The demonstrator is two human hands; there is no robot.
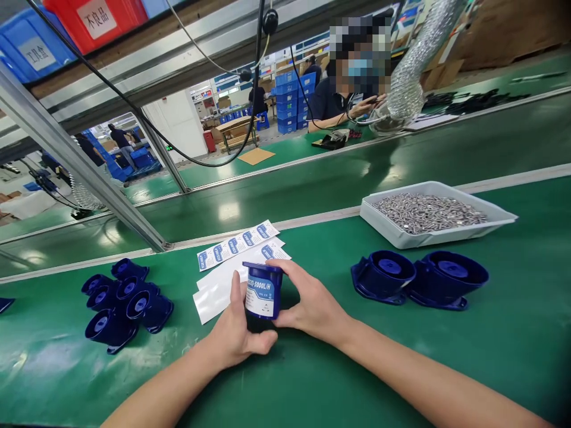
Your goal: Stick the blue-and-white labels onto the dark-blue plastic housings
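Observation:
A dark blue plastic pump housing [276, 294] with a flanged top stands between my hands, above the green work surface. A blue and white label reading "5000L/H" lies on its front. My right hand [314, 303] grips the housing from the right, thumb low and fingers at the upper rim. My left hand [238, 333] is at its left side, one finger upright along the label's edge and the thumb stretched out below. Whether that finger presses on the label, I cannot tell. Behind the housing lie label sheets [236, 245], one with several printed labels, others partly bare white.
Several blue housings [109, 327] cluster at the left, and two more blue housings [448, 276] sit at the right. Behind these is a white tray [392, 232] of small metal screws. A metal post [107, 166] and hanging black cable [196, 159] cross the view. A co-worker [330, 101] sits opposite.

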